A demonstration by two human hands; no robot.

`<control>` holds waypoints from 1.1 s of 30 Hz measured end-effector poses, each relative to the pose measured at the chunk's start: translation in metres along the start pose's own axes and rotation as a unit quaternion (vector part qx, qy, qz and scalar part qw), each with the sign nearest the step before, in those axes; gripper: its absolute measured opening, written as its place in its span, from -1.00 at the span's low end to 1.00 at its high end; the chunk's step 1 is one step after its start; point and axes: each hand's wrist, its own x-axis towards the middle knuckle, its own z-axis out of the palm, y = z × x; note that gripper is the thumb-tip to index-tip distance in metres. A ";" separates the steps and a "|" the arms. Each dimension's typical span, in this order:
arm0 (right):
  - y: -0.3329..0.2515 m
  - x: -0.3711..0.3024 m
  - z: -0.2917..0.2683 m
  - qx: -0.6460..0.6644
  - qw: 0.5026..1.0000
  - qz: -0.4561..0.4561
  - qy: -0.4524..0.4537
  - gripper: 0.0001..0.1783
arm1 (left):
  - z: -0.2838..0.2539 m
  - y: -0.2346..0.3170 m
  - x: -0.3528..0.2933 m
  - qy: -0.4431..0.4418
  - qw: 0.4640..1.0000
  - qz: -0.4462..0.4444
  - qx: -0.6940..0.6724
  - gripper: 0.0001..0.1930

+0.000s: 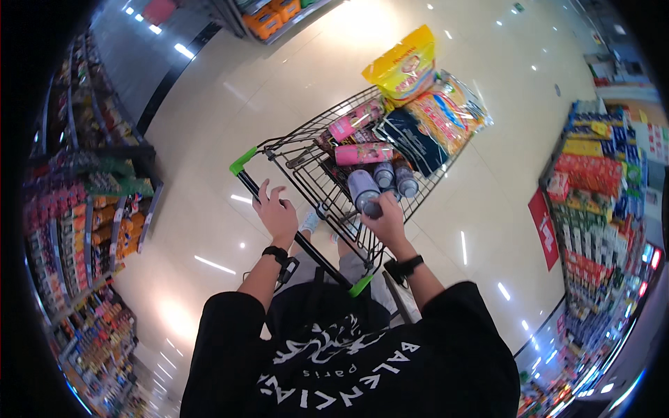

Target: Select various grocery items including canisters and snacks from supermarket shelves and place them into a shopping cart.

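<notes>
A black wire shopping cart (313,182) stands in front of me, its dark handle bar (322,261) ending in green corners. My left hand (277,217) is at the handle's left part, fingers apart and lightly curled, holding nothing. Over the basket, my right hand (383,221) grips a lavender bottle (362,188) by its grey cap end. Beside it in the basket are similar grey-capped bottles (405,180). Pink cylindrical packs (364,153), a dark flat package (416,143), a clear-and-orange bag (449,111) and a yellow bag (404,66) fill the far part.
Shelves of packaged goods (90,202) line the left side. On the right stand stacked boxes and packs (592,181), with a red floor sign (543,226) at their base. A display with orange packs (268,21) is at the far end. Glossy beige tiles (502,188) surround the cart.
</notes>
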 end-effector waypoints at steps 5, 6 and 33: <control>-0.140 -0.088 -0.057 -0.118 0.983 -0.141 -0.013 -0.61 | -0.019 0.003 -0.005 0.063 0.997 0.049 0.005 -0.24; -0.158 -0.107 -0.062 -0.119 0.982 -0.145 0.010 -0.61 | -0.022 0.010 -0.007 0.070 0.997 0.041 0.006 -0.19; -0.307 -0.437 0.006 0.025 0.759 0.226 0.610 -0.78 | -0.125 0.110 -0.233 -0.917 0.286 0.276 0.048 0.02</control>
